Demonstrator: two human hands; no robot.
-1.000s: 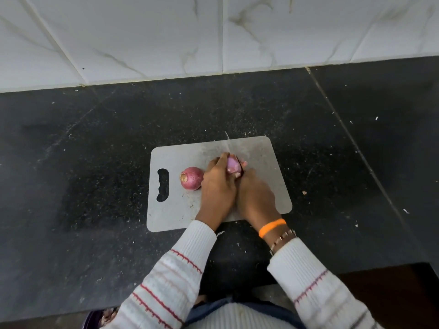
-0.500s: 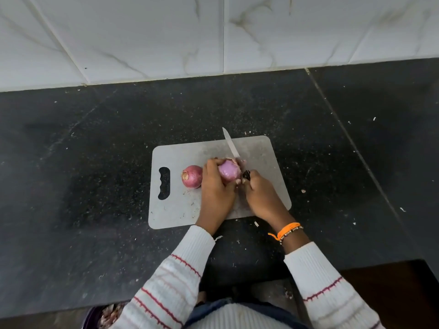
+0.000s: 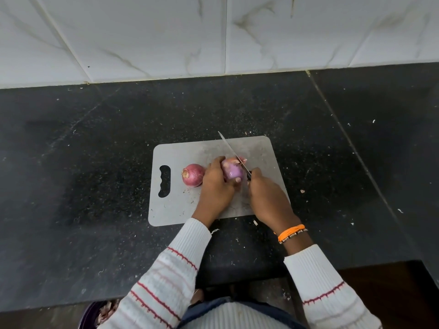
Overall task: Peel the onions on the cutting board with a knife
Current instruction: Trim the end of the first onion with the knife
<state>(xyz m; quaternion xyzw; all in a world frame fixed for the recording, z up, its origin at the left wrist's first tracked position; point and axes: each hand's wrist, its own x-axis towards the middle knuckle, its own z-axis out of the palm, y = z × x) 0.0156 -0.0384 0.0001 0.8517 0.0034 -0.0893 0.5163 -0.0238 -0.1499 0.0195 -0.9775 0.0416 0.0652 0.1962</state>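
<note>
A grey cutting board [image 3: 175,210] lies on the black counter. My left hand [image 3: 216,186] grips a partly peeled purple onion [image 3: 234,172] over the middle of the board. My right hand [image 3: 268,198] holds a knife [image 3: 229,147] by its dark handle; the blade lies against the onion's far right side and its tip points up-left past the board's far edge. A loose flap of skin sticks out by the blade. A second onion [image 3: 193,175], red with its skin on, rests on the board just left of my left hand.
The black stone counter [image 3: 95,186] carries small scraps of onion skin around the board. A white tiled wall [image 3: 213,32] rises behind it. Below the counter's front edge at the left stands a purple bowl [image 3: 95,314] with peelings.
My hands have drawn apart; the right hand moved right and toward me. The onion has turned in my left hand, showing more peeled purple flesh, and the whole blade is visible.
</note>
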